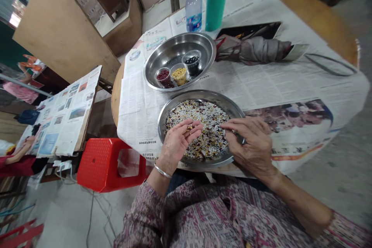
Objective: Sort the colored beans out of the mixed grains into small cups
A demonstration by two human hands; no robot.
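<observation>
A steel basin [162, 113] holds a mix of white grains with dark red, yellow and black beans [203, 124]. Over its left part my left hand [178, 139] is turned palm up, fingers curled, with a few small yellow beans [190, 127] in it. My right hand [251, 143] is above the basin's right rim, thumb and fingers closed together; a dark bit shows between them, too small to name. Behind, a second steel basin [171, 50] contains three clear cups: red beans [163, 77], yellow beans [178, 75] and black beans [192, 64].
Newspaper [290, 79] covers the round table. At the back are a water bottle [193, 7], a green bottle [216, 0], a dark flat device [252, 29] and a folded grey umbrella [255, 50]. A red stool [99, 162] stands left; a person's arm [19, 153] rests at another table.
</observation>
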